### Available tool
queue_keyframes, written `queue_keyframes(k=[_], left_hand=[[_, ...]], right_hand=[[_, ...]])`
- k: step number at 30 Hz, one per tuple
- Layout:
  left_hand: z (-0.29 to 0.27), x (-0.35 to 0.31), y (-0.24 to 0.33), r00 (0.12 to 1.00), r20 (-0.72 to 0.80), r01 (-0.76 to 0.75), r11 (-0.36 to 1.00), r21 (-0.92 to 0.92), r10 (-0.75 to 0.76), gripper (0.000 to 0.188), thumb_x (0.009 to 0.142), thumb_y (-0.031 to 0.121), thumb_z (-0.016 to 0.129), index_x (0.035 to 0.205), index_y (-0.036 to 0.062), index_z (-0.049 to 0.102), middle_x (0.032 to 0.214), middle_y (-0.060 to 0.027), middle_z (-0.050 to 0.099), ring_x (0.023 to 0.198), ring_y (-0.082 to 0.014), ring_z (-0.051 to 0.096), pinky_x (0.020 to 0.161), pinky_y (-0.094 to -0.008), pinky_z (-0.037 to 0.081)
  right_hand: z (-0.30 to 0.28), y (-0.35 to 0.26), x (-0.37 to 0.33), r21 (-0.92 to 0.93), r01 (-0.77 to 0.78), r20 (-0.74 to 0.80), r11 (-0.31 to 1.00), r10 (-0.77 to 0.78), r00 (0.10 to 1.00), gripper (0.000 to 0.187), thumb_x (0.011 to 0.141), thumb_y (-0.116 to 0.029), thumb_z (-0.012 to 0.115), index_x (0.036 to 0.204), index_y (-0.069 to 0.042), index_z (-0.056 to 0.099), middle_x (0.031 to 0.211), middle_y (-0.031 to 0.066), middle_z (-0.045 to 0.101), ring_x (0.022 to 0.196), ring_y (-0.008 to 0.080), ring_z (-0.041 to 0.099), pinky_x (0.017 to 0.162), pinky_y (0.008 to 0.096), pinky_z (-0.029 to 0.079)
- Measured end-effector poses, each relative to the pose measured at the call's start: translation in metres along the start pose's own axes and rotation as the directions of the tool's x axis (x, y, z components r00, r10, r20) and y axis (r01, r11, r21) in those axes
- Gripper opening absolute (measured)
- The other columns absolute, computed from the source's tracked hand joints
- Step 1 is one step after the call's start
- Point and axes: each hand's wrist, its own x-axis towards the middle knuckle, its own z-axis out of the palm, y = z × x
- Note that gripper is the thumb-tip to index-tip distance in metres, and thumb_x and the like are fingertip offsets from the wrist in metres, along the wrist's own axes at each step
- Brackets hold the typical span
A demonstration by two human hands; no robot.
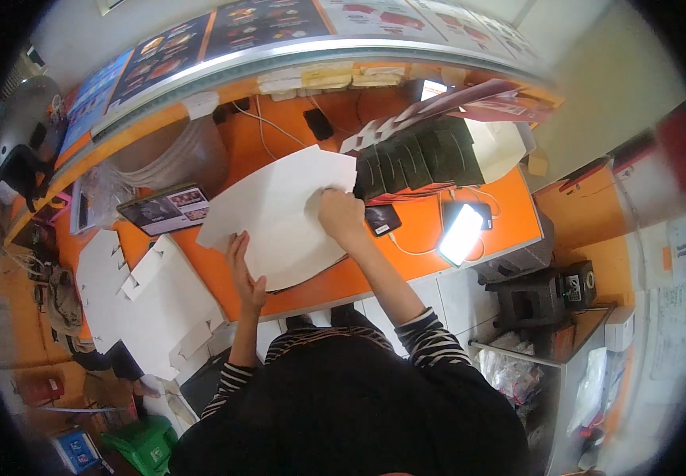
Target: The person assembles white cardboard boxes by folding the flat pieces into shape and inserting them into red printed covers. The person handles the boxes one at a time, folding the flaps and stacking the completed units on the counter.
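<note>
A white cardboard sheet (279,226), likely a flat box blank, lies on the orange counter in front of me. My left hand (245,274) rests along its near left edge, fingers stretched and thumb apart. At the sheet's right side, my right hand (341,214) is closed, knuckles up, on the cardboard near its edge; the fingertips are hidden. Just beyond that hand stands a row of folded dark boxes (418,163). More white cardboard blanks (164,297) with slotted edges lie to the left, reaching past the counter's front edge.
A tablet (168,210) leans at the left, near a large white tub (172,155). Right of the sheet are a dark phone (382,220) and a brightly lit phone (462,234) with cables. A shelf with picture panels (264,28) overhangs the counter (509,210).
</note>
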Motion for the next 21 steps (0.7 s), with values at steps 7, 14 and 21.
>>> queue_keyframes(k=[7,14,21], left_hand=[[0.006,-0.002,0.005,1.0,-0.025,0.005,1.0,0.03,-0.004,0.069,0.081,0.052,0.037,0.12,-0.005,0.042,0.125,-0.0197,0.042,0.12,-0.0338,0.034,0.1,-0.0436,0.023],[0.012,-0.007,-0.003,0.998,-0.057,0.04,0.999,0.001,-0.04,0.071,0.082,0.053,0.035,0.119,-0.0064,0.043,0.125,-0.0205,0.041,0.12,-0.0333,0.034,0.1,-0.0435,0.022],[0.005,-0.008,0.01,0.999,-0.039,0.039,0.998,0.042,-0.038,0.065,0.084,0.049,0.035,0.118,-0.0059,0.045,0.126,-0.0205,0.042,0.121,-0.0328,0.034,0.1,-0.0434,0.023]], right_hand=[[0.007,0.024,-0.003,0.143,0.017,0.151,0.99,-0.039,0.988,0.022,0.081,-0.017,0.046,0.078,-0.004,0.063,0.077,0.0171,0.063,0.072,0.0294,0.063,0.06,0.0381,0.051],[-0.034,0.029,-0.02,0.252,0.104,-0.003,0.962,-0.107,0.994,0.034,0.087,-0.033,0.043,0.084,-0.003,0.058,0.071,0.0138,0.062,0.066,0.0315,0.062,0.055,0.0415,0.049],[-0.164,0.108,-0.046,0.087,0.146,-0.786,0.985,-0.022,0.618,0.027,0.074,-0.017,0.063,0.095,-0.003,0.056,0.08,0.0077,0.057,0.078,0.026,0.052,0.076,0.0381,0.036]])
